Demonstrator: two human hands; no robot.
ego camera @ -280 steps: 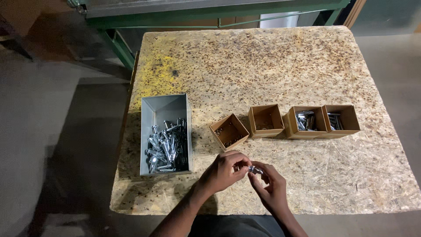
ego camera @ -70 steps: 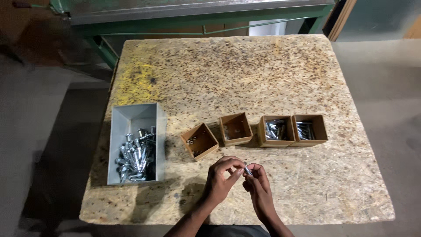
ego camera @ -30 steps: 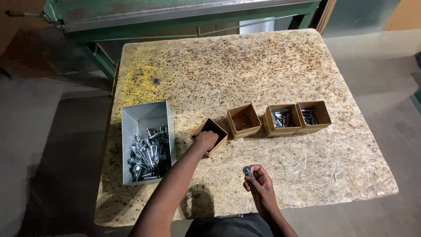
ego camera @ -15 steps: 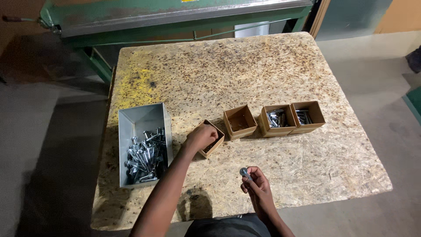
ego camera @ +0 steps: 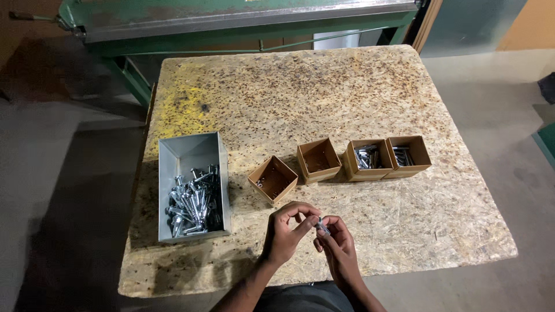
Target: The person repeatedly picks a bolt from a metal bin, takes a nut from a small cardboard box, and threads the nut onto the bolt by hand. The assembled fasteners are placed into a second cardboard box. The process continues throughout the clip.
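The bench (ego camera: 358, 92), a rough chipboard top with a yellow stain near its far left corner, carries everything in view. On its left side sits the grey metal tray (ego camera: 191, 153), its near half heaped with shiny bolts (ego camera: 192, 203). To the right of the tray runs a row of four small cardboard boxes. The nearest, turned askew, is the first box (ego camera: 273, 179), and a few small metal pieces lie in its left corner. The second box (ego camera: 318, 160) looks empty, while the third box (ego camera: 368, 160) and the fourth box (ego camera: 409, 156) each hold a little pile of metal parts.

Half a second ago the left hand (ego camera: 287, 232) was stretched out over the first box while the right hand (ego camera: 335, 245) waited alone near the bench edge. Now the left hand has come back, and the two hands meet just in front of that box. Between them sits a small bolt (ego camera: 322, 226). The right hand's fingers are closed around it, and the left thumb and forefinger are pinched at its tip. The visit to the box is over, and both hands are again busy with the one piece.
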